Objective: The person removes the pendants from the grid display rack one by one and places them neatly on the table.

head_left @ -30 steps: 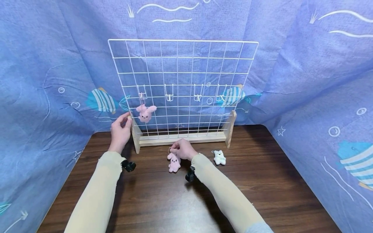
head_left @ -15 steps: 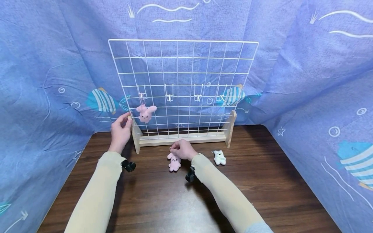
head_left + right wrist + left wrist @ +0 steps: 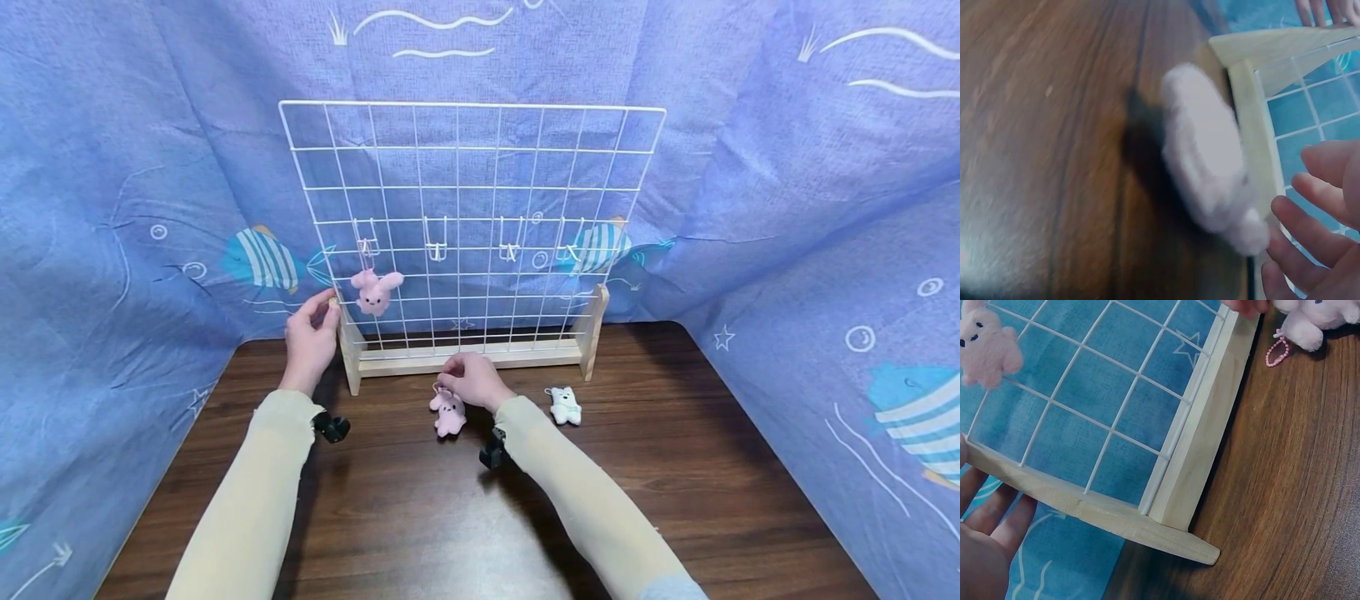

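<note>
Pink bunny was at the front of the rack, just short of its wooden base bar and over the table. Long axis ran roughly front to back: ears toward the rack, feet toward the person, face up to the head camera. One ear stuck out left; fingers hid part of the other side. Right wrist view had it side-on and blurred, body slanting, dark shadow alongside — couldn't tell if the feet touched the wood.

Right hand pinched it by the ear end, fingers bent. Bead loop hung out beside the head, clear of the fingertips in the left wrist view.

Left hand gripped the rack's left upright, thumb at the front edge, other fingers behind.

Around it: base bar directly beyond the ears, wire grid rising behind that. Second bunny hung by its loop from the leftmost hook, upright, facing out. Three more hooks ran rightward in the same row. White bear lay on its back right of the right hand — well apart from the bunny, head toward the rack. Blue fish-print cloth behind and at both sides.
</note>
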`<state>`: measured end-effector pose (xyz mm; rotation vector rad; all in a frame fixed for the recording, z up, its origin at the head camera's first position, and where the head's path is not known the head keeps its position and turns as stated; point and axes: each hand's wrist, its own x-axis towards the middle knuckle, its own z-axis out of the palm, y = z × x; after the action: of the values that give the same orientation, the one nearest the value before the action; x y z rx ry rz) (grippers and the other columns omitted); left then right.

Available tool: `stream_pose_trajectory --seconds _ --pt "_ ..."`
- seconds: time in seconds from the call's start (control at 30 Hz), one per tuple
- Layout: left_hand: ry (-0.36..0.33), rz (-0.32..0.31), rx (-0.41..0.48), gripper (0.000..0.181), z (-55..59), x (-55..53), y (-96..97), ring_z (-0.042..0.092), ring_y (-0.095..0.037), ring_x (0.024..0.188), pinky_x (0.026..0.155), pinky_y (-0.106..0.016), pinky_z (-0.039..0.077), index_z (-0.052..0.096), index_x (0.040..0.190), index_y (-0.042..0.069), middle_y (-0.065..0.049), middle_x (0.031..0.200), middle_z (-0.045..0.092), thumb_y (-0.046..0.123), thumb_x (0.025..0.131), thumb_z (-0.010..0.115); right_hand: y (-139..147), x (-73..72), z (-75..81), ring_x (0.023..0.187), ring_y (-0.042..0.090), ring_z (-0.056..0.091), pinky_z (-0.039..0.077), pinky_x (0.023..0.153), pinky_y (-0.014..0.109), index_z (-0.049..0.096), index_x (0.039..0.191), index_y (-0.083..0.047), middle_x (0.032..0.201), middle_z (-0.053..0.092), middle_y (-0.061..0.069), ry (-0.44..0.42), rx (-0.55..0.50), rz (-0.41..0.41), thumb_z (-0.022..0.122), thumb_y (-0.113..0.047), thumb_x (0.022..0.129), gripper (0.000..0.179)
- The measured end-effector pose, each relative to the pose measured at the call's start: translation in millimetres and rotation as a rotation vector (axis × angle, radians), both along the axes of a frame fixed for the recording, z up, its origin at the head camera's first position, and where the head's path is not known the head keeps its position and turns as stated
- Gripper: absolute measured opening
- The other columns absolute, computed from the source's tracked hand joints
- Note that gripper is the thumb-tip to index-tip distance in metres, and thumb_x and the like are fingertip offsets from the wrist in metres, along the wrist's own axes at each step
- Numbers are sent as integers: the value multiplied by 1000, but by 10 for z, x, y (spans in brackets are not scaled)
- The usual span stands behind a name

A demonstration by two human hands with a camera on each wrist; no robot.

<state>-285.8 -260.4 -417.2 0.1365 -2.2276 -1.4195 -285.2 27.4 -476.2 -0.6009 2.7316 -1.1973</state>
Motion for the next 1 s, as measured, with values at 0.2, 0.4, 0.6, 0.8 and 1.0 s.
stream_pose_trajectory --seconds 0.2,0.4,0.6,0.8,1.0 --pt "11 3 9 35 -2 2 -16 61 -27 130 110 -46 50 66 142 7 -17 135 69 14 109 58 -115 -29 184 97 16 70 57 91 31 74 116 -6 107 77 4 34 -121 16 73 -24 98 25" --pt "20 6 16 35 -13 7 -32 61 -27 130 111 -45 51 66 141 6 -17 135 69 13 108 58 -253 -14 551 116 22 68 55 103 36 65 136 -8 131 72 10 39 -268 47 71 -27 101 40" --pt "12 5 6 35 4 3 -25 60 -28 131 111 -46 50 66 143 8 -17 137 68 16 109 57 -352 -58 874 125 21 65 53 108 38 52 151 -11 144 64 9 55 -363 68 69 -29 103 55" --pt "19 3 12 35 2 -9 -16 62 -27 128 110 -45 51 67 141 7 -18 134 69 14 108 59 -426 -124 1028 132 25 61 51 112 43 46 157 -10 152 58 10 67 -395 101 68 -28 103 61" --pt "36 -6 5 35 -8 -19 -9 61 -31 131 110 -47 51 66 140 4 -19 137 68 12 108 59 -524 -151 1095 133 26 61 54 107 36 49 155 -10 154 57 12 40 -425 103 69 -24 103 57"
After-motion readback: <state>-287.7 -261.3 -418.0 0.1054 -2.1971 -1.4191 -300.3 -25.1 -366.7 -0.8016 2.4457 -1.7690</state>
